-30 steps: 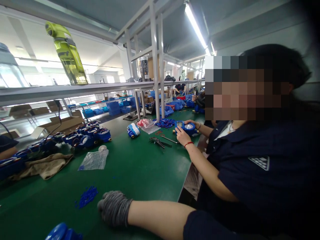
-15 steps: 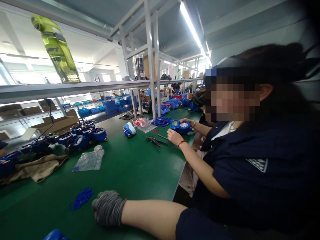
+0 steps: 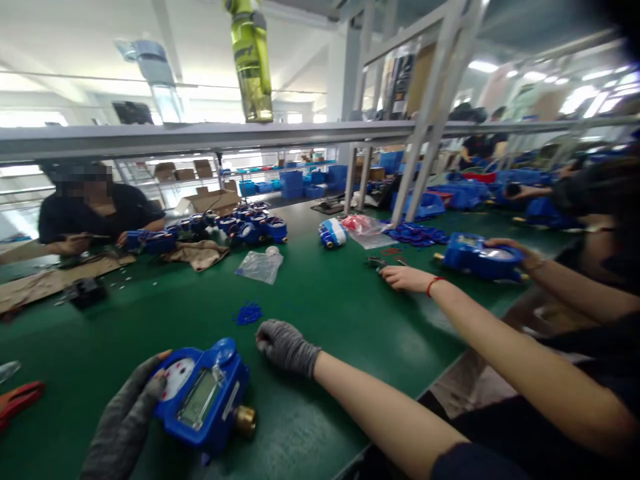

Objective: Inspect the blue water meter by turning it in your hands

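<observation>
My left hand (image 3: 129, 415), in a grey glove with bare fingertips, grips a blue water meter (image 3: 226, 393) by its round end. The meter is tilted; its grey display, white dial and brass threaded fitting show. On the green table my right hand (image 3: 286, 345), also gloved, is closed with its fingers curled under. Whatever it may hold is hidden. A small heap of blue plastic pieces (image 3: 249, 313) lies just beyond that hand.
Red-handled pliers (image 3: 21, 403) lie at the left edge. Beyond my hands are a clear plastic bag (image 3: 261, 265) and several blue meters (image 3: 250, 227). On the right, a co-worker's hand (image 3: 407, 279) is at a dark tool beside another meter (image 3: 475, 257). Another person (image 3: 100, 207) sits across the table.
The view has swung left and down, bringing my left hand and the meter into sight. My right hand stays closed by the blue pieces. The co-worker's near hand has moved to the dark tool.
</observation>
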